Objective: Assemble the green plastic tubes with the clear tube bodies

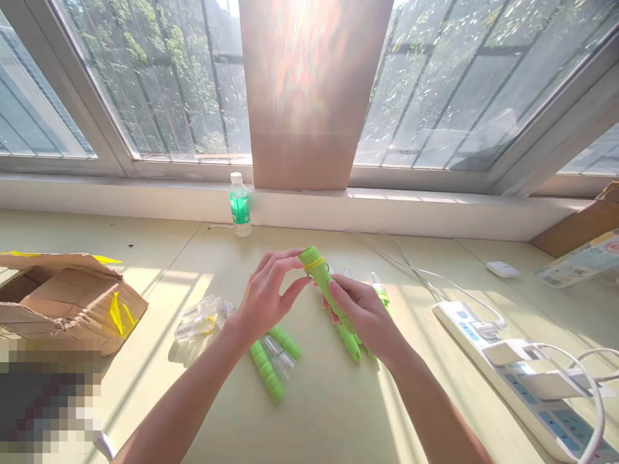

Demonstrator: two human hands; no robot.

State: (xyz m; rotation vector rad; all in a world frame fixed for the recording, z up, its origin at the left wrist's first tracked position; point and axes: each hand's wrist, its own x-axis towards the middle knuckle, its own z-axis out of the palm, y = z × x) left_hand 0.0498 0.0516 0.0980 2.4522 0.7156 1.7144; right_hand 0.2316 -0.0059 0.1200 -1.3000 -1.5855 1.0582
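My right hand point(360, 312) is wrapped round the body of a green plastic flashlight point(318, 270), held above the table with its ribbed head pointing up and left. My left hand point(268, 293) pinches that head between thumb and fingertips. Under my left wrist lie two more green flashlights point(267, 368) on the table. Another green one point(351, 343) sticks out below my right hand. A small pile of clear plastic parts point(199, 317) rests to the left of my left hand.
An open cardboard box point(62, 299) sits at the left. A water bottle with a green label point(240, 205) stands by the window ledge. A white power strip point(520, 380) with plugs and cables lies at the right, with a small white device point(501, 269) behind it.
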